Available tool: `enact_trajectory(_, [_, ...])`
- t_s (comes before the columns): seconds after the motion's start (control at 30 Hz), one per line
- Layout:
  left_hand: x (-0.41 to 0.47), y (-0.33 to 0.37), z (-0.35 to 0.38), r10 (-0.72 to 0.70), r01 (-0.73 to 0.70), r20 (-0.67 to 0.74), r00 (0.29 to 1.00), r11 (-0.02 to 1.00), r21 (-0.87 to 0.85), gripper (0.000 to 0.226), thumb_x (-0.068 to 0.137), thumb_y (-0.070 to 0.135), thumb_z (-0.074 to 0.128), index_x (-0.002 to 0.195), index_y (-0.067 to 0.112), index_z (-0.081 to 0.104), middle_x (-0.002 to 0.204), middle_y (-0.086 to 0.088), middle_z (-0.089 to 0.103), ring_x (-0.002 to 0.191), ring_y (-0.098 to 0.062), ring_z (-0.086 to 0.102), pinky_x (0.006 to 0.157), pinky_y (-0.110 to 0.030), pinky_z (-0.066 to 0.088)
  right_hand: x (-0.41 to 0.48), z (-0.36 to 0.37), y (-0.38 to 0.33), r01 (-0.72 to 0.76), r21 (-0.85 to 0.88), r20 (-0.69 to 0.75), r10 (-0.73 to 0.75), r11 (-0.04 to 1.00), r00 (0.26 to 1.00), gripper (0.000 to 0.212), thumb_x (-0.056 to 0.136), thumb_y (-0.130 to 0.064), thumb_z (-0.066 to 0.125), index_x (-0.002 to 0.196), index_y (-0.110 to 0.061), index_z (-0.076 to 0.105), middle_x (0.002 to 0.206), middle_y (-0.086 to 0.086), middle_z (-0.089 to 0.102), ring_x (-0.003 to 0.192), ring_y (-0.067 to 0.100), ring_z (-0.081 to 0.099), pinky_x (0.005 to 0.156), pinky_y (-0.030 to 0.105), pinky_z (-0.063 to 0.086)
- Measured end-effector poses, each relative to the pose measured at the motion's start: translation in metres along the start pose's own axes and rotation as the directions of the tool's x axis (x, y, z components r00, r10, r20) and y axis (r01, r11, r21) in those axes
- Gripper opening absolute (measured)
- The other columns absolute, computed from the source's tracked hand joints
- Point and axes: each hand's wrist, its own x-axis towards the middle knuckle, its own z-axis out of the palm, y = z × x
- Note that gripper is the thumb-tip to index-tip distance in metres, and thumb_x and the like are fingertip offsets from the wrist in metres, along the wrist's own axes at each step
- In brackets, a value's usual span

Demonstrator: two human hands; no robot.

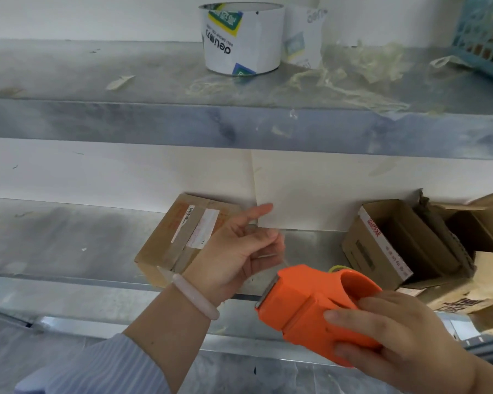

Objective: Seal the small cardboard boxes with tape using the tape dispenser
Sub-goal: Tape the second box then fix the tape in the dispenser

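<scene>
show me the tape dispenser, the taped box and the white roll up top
tape dispenser (298,298), head view, orange side face
taped box (167,241), head view, top face
white roll (239,44), head view, printed outer wall

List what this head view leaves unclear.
Roll loaded in the orange tape dispenser: hidden by its shell and the right hand.
Whether the left hand pinches clear tape: too faint.
Blue basket: cut off by the right edge.
Open box contents: in shadow.

Sealed box (182,240) lies left of open box (393,245), tape dispenser (310,311) in front.
</scene>
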Motion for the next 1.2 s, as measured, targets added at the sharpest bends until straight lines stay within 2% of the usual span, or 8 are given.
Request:
enact_trajectory(0.1, [-0.004,0.004,-0.003,0.052,-0.056,-0.085,0.995,0.998,-0.04,0.069,0.068,0.008,0.072,0.133,0.023,0.055,0.079,-0.011,0.073,0.068,-0.017,0.07,0.058,-0.025,0.056,0.013,-0.002,-0.008,-0.262,0.245,-0.029,0.277,0.933,0.96,0.049,0.085,-0.06,0.062,0.131,-0.047,0.049,0.107,-0.02,0.067,0.082,-0.006,0.064,0.066,0.009,0.049])
enact_trajectory(0.2, [-0.007,0.005,-0.004,0.086,-0.103,-0.208,0.974,0.992,-0.074,0.061,0.078,0.001,0.071,0.133,0.022,0.056,0.079,-0.009,0.072,0.065,-0.014,0.069,0.057,-0.025,0.056,0.029,-0.003,-0.013,-0.411,0.548,0.063,0.453,0.729,0.889,0.048,0.076,-0.066,0.068,0.121,-0.053,0.057,0.116,-0.026,0.062,0.087,-0.001,0.066,0.064,0.013,0.052])
enact_trajectory(0.4, [-0.018,0.018,-0.022,0.172,-0.16,-0.375,0.911,0.985,0.064,0.042,0.09,0.004,0.066,0.125,0.025,0.061,0.081,-0.003,0.073,0.07,-0.02,0.072,0.054,-0.028,0.056,0.052,-0.003,-0.01,-0.499,0.783,0.284,0.5,0.372,0.818,0.055,0.057,-0.062,0.085,0.107,-0.046,0.069,0.112,-0.01,0.069,0.097,0.011,0.069,0.073,0.021,0.056])
enact_trajectory(0.6, [-0.028,0.027,-0.051,0.337,-0.136,-0.435,0.835,0.893,0.429,0.029,0.087,0.013,0.072,0.105,0.036,0.07,0.08,0.003,0.069,0.09,-0.022,0.072,0.073,-0.046,0.061,0.072,0.007,-0.013,-0.542,0.773,0.342,0.502,0.33,0.794,0.048,0.059,-0.04,0.088,0.105,-0.043,0.071,0.115,-0.008,0.07,0.098,0.013,0.07,0.074,0.021,0.056])
enact_trajectory(0.7, [-0.035,0.034,-0.064,0.204,-0.135,-0.442,0.873,0.974,0.182,0.026,0.088,0.009,0.069,0.109,0.024,0.072,0.091,-0.004,0.071,0.083,-0.012,0.071,0.067,-0.031,0.06,0.08,0.013,-0.016,-0.548,0.782,0.345,0.527,0.295,0.777,0.045,0.063,-0.02,0.083,0.101,-0.042,0.072,0.114,-0.009,0.07,0.098,0.013,0.069,0.072,0.022,0.056])
enact_trajectory(0.8, [-0.043,0.038,-0.076,0.106,-0.128,-0.404,0.909,0.991,-0.027,0.029,0.09,0.004,0.065,0.117,0.014,0.07,0.091,-0.011,0.069,0.074,-0.013,0.069,0.063,-0.025,0.059,0.088,0.017,-0.021,-0.576,0.765,0.389,0.505,0.289,0.77,0.05,0.058,-0.039,0.09,0.104,-0.043,0.071,0.116,-0.01,0.07,0.099,0.013,0.069,0.072,0.022,0.056])
enact_trajectory(1.03, [-0.061,0.046,-0.118,0.182,-0.108,-0.474,0.862,0.978,0.179,0.024,0.089,0.001,0.065,0.103,0.019,0.072,0.084,-0.008,0.072,0.072,-0.02,0.07,0.061,-0.03,0.059,0.112,0.036,-0.037,-0.668,0.665,0.493,0.475,0.335,0.729,0.046,0.07,-0.02,0.08,0.105,-0.047,0.069,0.114,-0.017,0.068,0.1,0.011,0.068,0.073,0.025,0.057])
enact_trajectory(1.2, [-0.069,0.047,-0.147,0.31,-0.027,-0.487,0.817,0.863,0.505,0.018,0.084,0.01,0.074,0.095,0.025,0.074,0.079,0.008,0.075,0.074,-0.014,0.073,0.057,-0.024,0.059,0.126,0.051,-0.047,-0.694,0.618,0.53,0.457,0.369,0.715,0.047,0.07,-0.022,0.08,0.105,-0.051,0.066,0.113,-0.028,0.063,0.101,0.004,0.066,0.075,0.02,0.056])
